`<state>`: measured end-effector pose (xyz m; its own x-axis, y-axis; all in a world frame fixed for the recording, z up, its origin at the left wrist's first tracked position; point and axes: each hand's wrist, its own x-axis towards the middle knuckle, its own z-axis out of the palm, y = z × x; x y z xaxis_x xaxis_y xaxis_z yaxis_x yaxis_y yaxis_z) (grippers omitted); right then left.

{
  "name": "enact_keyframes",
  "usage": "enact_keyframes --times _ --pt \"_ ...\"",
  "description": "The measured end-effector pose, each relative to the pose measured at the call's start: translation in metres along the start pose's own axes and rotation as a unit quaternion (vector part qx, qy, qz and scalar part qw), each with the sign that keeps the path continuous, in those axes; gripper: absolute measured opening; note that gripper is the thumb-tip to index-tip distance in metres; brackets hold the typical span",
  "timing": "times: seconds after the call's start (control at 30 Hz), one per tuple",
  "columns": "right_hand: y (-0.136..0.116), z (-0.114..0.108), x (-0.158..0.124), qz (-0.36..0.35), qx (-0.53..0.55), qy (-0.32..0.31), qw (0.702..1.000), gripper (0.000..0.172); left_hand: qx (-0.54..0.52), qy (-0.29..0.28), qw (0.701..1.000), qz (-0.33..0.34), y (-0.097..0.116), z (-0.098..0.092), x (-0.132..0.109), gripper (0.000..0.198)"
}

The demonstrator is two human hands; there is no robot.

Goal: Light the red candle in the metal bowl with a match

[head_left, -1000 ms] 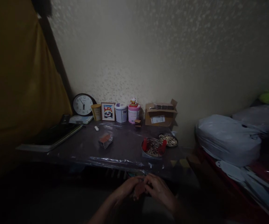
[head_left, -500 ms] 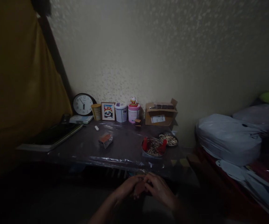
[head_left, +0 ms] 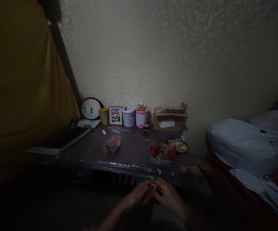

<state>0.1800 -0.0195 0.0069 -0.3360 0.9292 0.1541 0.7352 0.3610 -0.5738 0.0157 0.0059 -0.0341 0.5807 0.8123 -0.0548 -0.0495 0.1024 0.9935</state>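
Note:
Low in front of the table edge, my left hand point(head_left: 139, 194) is closed around a small flat reddish-brown piece point(head_left: 149, 196). My right hand point(head_left: 167, 193) is bent in a pinch against the top of that piece, its fingertips meeting those of the left. A tiny whitish bit shows between the fingertips; the dim light hides what it is. On the table beyond lies a clear-wrapped stack of similar reddish-brown pieces point(head_left: 113, 143). Nearer my right hand stands a round tray point(head_left: 161, 160) of small dark and pale bits with red upright parts.
A second round tray point(head_left: 178, 145) holds pale sticks. Along the wall stand a clock point(head_left: 91, 108), a yellow cup point(head_left: 103, 116), a framed panda picture point(head_left: 115, 115), two tubs, a figurine point(head_left: 141, 105) and a cardboard box point(head_left: 170, 119). White bags point(head_left: 245, 144) lie right; a yellow curtain point(head_left: 30, 80) hangs left.
The view has swung slightly left, so everything sits further right. Both hands stay together at the reddish-brown piece; the right fingers have shifted a little, and a whitish bit now shows between the fingertips.

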Motion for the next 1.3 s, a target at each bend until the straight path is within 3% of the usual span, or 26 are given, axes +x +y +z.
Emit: enact_keyframes --times 0.3,0.47,0.6,0.73,0.87,0.97,1.13,1.3 --pt "-0.006 0.0 0.002 0.024 -0.033 0.004 0.999 0.011 0.007 0.011 1.0 0.01 0.004 0.005 0.0 0.045" --pt "0.0 -0.003 0.004 0.032 -0.018 0.023 0.999 0.012 -0.038 0.047 0.998 0.008 0.016 0.003 -0.005 0.037" --pt "0.005 -0.004 0.009 0.052 0.136 0.056 0.988 0.01 -0.127 0.073 0.989 -0.02 0.028 0.003 -0.007 0.042" --pt "0.003 -0.007 0.013 0.069 0.319 0.087 0.941 0.022 -0.219 0.085 0.972 -0.015 0.035 0.003 -0.005 0.049" --pt "-0.006 -0.009 0.014 0.084 0.393 0.145 0.904 0.03 -0.32 0.124 0.939 0.008 0.039 0.004 -0.003 0.039" --pt "-0.013 -0.004 0.013 0.069 0.381 0.182 0.904 0.028 -0.346 0.159 0.924 0.028 0.041 0.005 -0.003 0.034" --pt "-0.024 0.009 0.011 -0.013 0.273 0.204 0.94 0.014 -0.349 0.201 0.914 0.047 0.041 0.008 0.001 0.032" --pt "-0.035 0.015 0.009 -0.117 0.158 0.223 0.955 0.012 -0.264 0.253 0.927 0.08 0.043 0.008 0.002 0.03"
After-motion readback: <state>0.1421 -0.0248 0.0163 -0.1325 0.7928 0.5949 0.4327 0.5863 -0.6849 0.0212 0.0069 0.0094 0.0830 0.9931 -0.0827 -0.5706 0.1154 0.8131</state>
